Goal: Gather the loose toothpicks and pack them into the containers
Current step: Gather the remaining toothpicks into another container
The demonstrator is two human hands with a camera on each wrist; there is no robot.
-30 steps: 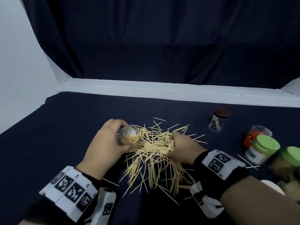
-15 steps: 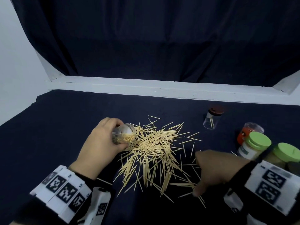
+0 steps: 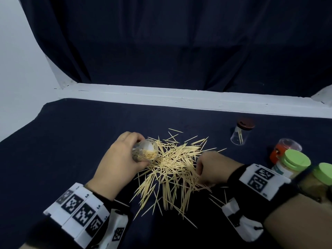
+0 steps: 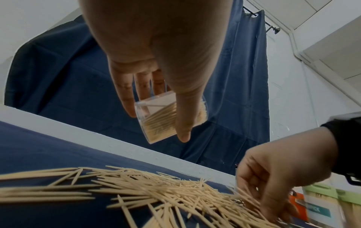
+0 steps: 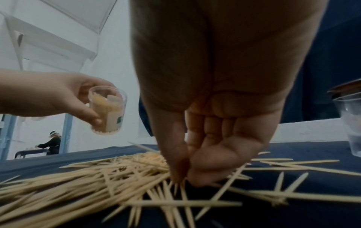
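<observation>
A big pile of loose toothpicks lies on the dark blue cloth. My left hand grips a clear container, tilted with its mouth toward the pile and partly filled with toothpicks. It hangs just above the pile's left edge, as the left wrist view shows the container. My right hand is at the pile's right edge. In the right wrist view its thumb and curled fingers meet on toothpicks at the cloth.
A clear jar with a dark red lid holding a few toothpicks stands at the back right. An orange-lidded container and two green-lidded jars crowd the right edge. A white ledge borders the far side.
My right hand left the pile's middle, swung to the front right, and has come back to the pile's right edge. The left hand kept the container in place.
</observation>
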